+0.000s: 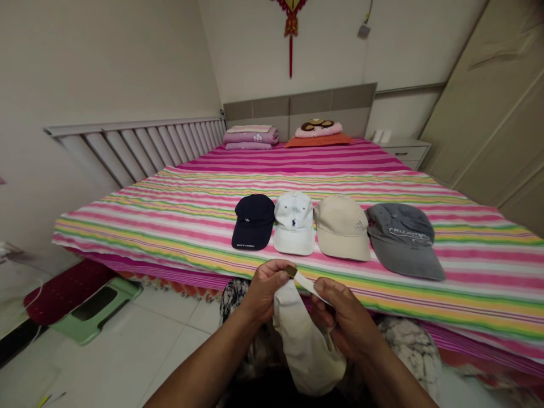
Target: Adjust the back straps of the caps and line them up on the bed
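A cream-white cap (304,345) hangs between my two hands, its back strap (308,283) stretched across the top. My left hand (267,289) pinches the strap by its brass-coloured buckle (291,271), fingers closed. With thumb and fingers my right hand (340,311) grips the strap's other side. Beyond them, side by side on the bed, lie a navy cap (254,221), a pale white-blue cap (294,222), a beige cap (342,226) and a grey cap (403,238), brims towards me.
The bed (170,198) has a striped cover, with folded bedding (250,137) at its head. A metal rail (140,147) runs along the left. A green stool (100,311) stands on the tiled floor at left; a white bedside cabinet (406,152) is at far right.
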Demonstrator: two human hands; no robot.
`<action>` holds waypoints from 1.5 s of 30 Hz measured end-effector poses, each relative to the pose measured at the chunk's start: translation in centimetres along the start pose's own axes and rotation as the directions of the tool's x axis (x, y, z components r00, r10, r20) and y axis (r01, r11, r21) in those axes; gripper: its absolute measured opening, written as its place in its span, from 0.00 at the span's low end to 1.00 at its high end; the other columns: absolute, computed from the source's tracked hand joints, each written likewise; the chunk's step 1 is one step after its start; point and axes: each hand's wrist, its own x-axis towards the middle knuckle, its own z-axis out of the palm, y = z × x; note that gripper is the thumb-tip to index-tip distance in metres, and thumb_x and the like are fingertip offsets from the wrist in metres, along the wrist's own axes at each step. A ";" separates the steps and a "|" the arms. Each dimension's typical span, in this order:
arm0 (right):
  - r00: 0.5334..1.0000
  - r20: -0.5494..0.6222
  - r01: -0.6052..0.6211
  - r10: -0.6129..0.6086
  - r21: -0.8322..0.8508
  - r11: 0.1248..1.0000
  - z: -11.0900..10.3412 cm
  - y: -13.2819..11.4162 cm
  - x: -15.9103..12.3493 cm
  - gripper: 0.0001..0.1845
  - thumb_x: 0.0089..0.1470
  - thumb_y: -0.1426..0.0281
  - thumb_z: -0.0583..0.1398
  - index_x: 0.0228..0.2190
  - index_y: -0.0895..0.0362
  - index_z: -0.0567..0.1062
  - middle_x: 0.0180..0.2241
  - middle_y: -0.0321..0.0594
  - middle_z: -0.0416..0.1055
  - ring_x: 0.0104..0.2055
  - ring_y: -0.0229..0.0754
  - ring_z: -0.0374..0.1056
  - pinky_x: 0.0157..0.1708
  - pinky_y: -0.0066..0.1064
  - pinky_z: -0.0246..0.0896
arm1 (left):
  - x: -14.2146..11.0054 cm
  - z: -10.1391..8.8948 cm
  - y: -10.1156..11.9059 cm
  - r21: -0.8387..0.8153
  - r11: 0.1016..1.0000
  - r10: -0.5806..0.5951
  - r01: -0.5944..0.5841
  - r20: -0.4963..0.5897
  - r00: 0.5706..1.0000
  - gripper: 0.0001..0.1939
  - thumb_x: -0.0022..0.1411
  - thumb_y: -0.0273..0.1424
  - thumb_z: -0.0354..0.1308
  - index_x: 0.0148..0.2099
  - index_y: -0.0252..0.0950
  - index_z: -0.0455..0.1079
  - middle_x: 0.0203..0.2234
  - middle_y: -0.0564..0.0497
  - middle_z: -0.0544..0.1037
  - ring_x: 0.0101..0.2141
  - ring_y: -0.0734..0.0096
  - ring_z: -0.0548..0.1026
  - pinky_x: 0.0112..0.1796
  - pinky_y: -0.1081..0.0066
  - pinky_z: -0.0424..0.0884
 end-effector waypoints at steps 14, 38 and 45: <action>0.997 0.080 0.001 0.017 -0.225 0.974 -0.9 -0.8 0.1 0.15 0.42 0.62 0.62 0.18 0.60 0.68 0.12 0.30 0.59 0.13 0.28 0.48 0.14 0.22 0.39 | -0.1 -0.3 0.7 0.093 0.996 -0.001 -0.006 0.075 0.997 0.14 0.37 0.30 0.68 0.30 0.31 0.72 0.20 0.51 0.74 0.18 0.77 0.69 0.20 0.78 0.63; 0.985 0.170 0.082 -0.004 -0.456 0.886 -1.2 -1.7 0.9 0.15 0.40 0.61 0.64 0.23 0.62 0.73 0.16 0.34 0.63 0.17 0.31 0.55 0.17 0.23 0.47 | -0.2 -0.3 1.5 0.235 0.962 0.096 -0.141 0.194 0.976 0.13 0.39 0.30 0.66 0.31 0.33 0.75 0.25 0.50 0.71 0.24 0.78 0.67 0.26 0.78 0.62; 0.988 0.151 -0.004 0.042 -0.243 0.970 -0.5 -1.9 0.3 0.14 0.42 0.62 0.63 0.20 0.59 0.68 0.15 0.31 0.61 0.15 0.29 0.52 0.15 0.22 0.45 | 0.0 -0.5 1.3 0.252 0.952 0.121 -0.174 0.212 0.970 0.13 0.39 0.32 0.66 0.31 0.33 0.75 0.26 0.50 0.70 0.26 0.76 0.66 0.27 0.76 0.61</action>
